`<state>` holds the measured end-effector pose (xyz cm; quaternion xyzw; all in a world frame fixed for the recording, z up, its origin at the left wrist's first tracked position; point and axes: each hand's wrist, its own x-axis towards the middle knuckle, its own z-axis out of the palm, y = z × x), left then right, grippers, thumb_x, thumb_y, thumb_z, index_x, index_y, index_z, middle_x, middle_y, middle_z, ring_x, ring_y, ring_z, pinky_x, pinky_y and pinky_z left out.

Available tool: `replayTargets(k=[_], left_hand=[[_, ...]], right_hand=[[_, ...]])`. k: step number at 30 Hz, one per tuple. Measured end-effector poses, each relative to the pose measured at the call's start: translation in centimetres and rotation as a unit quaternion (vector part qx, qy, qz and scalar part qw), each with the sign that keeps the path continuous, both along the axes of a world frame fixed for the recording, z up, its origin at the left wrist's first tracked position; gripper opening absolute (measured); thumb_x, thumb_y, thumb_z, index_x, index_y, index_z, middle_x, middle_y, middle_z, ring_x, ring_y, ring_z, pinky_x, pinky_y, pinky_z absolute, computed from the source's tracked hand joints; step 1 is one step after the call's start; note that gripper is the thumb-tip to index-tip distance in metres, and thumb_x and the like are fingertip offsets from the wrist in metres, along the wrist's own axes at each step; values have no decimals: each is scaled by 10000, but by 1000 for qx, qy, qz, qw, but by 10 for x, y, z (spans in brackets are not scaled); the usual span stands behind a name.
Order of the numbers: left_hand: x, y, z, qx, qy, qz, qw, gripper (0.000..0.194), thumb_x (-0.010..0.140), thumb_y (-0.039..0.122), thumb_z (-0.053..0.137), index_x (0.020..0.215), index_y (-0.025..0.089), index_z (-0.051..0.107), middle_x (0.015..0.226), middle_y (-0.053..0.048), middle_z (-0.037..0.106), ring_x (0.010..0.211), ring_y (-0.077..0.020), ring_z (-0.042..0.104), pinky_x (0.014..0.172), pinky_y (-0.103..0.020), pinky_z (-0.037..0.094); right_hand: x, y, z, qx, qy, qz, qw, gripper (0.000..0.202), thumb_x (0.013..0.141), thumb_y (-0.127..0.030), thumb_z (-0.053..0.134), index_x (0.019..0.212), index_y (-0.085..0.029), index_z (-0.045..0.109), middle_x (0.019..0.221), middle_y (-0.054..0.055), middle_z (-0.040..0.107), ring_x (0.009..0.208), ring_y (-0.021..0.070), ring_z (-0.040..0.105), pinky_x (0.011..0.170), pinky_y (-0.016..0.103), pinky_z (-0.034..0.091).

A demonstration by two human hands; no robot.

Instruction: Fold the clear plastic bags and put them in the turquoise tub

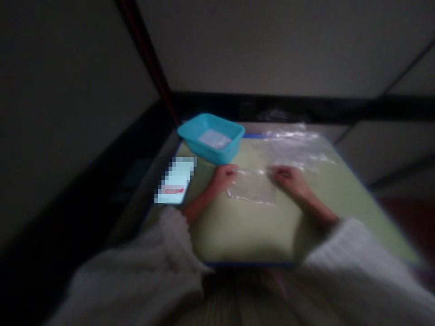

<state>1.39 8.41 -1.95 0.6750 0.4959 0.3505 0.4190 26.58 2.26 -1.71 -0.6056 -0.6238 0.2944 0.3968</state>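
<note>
Between my two hands a clear plastic bag (252, 188) is stretched out low over the yellowish tabletop. My left hand (224, 175) pinches its upper left corner, fingers closed. At the upper right corner my right hand (288, 179) is also closed on the bag's edge. Blur and dim light hide the fingertips and anything small inside the bag. Just beyond my left hand stands a turquoise plastic basin (231, 151) with a whitish, flat-looking item (215, 139) in its bottom. Past my right hand lies a loose pile of clear plastic bags (294, 147).
A phone with a lit, pixelated screen (176, 181) lies at the table's left edge, beside my left forearm. The table (244, 235) has a blue rim. Dark walls close in behind it and on the left. Something reddish (408, 222) shows dimly at the right.
</note>
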Motion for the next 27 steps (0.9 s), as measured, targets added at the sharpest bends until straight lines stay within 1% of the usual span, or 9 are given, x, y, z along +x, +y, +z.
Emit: replayTargets(k=[4, 8, 11, 16, 23, 27], left_hand=[[0, 1, -3, 18, -4, 9, 1000, 293, 700, 91, 570, 961, 99, 702, 856, -59, 717, 810, -187, 649, 763, -287, 512], [-1, 0, -5, 29, -4, 10, 1000, 303, 706, 86, 559, 971, 110, 703, 900, -66, 717, 875, -196, 645, 817, -306, 507], [-2, -1, -4, 34, 0, 10, 999, 305, 710, 87, 546, 969, 114, 705, 957, -66, 715, 905, -199, 641, 842, -321, 503], [-3, -3, -4, 40, 7, 10, 999, 319, 720, 87, 525, 982, 136, 701, 1007, -40, 709, 960, -189, 634, 875, -323, 491], [-3, -3, -5, 48, 21, 4, 999, 331, 727, 87, 522, 1007, 127, 694, 1097, -71, 683, 981, -203, 632, 880, -341, 492], [-3, -3, -5, 54, 25, -1, 998, 334, 714, 78, 525, 992, 141, 699, 1095, -65, 682, 1021, -216, 621, 894, -349, 487]], right_hand=[[0, 1, 0, 6, -5, -7, 1000, 331, 755, -281, 566, 1009, -118, 703, 860, 104, 725, 707, 211, 649, 608, 311, 520], [0, -1, 1, 9, -7, -12, 1000, 333, 752, -296, 564, 996, -121, 707, 790, 90, 719, 642, 199, 634, 550, 292, 504], [0, -3, 2, 11, -9, -15, 1000, 333, 756, -302, 560, 994, -122, 708, 774, 89, 717, 635, 199, 632, 535, 289, 499], [0, -5, 2, 16, -14, -19, 1000, 331, 760, -308, 563, 995, -123, 707, 829, 103, 725, 683, 213, 647, 556, 299, 511], [3, -4, 0, 24, -35, -25, 999, 328, 762, -285, 553, 1005, -121, 700, 850, 109, 725, 728, 224, 656, 597, 316, 526], [3, -4, -2, 31, -51, -20, 998, 322, 770, -296, 545, 995, -124, 698, 859, 104, 724, 740, 227, 657, 621, 327, 530]])
